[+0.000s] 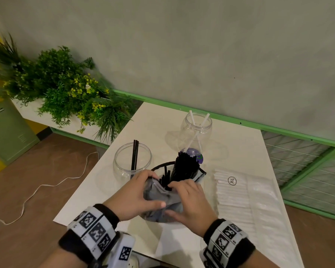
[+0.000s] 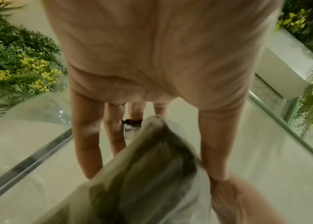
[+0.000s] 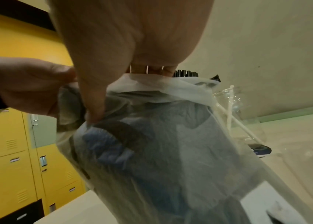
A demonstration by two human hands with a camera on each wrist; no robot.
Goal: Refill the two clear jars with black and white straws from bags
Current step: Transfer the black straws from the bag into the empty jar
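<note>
A: Head view: where are the black straws [image 1: 184,167]?
B: In the bag [image 1: 159,198], standing upright, both hands gripping it; left hand [image 1: 135,192] nearer the left-edge jar [image 1: 132,161].
A: Wrist views?
B: Left hand [image 2: 151,60] pinches plastic; right hand [image 3: 128,50] clamps the bag's mouth.

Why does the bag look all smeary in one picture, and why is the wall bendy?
Left wrist view: the bag is smeared by motion blur, close to the lens. Head view: the wide lens curves the green rail; the jar shows soft glare. Right wrist view: the bag is sharper, the lockers soft.
</note>
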